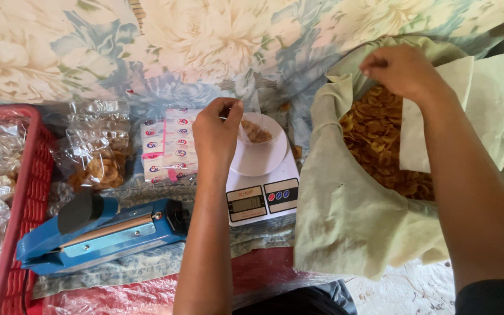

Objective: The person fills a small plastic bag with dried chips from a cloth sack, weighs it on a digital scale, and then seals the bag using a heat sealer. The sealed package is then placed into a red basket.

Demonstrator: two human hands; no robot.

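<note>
Your left hand [217, 137] pinches the clear plastic bag of chips [254, 132] over the white digital scale [262, 192], mid-frame; right hand [401, 70] fingers pressed together above the pale green cloth sack of golden chips [374, 140]. Loose grip, bag tips, chips spill.

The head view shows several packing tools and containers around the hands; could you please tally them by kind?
White digital kitchen scale: 1
Blue impulse heat sealer: 1
Red plastic mesh basket: 1
Pale green cloth sack of yellow chips: 1
Hands, left hand and right hand: 2
Total: 6
</note>
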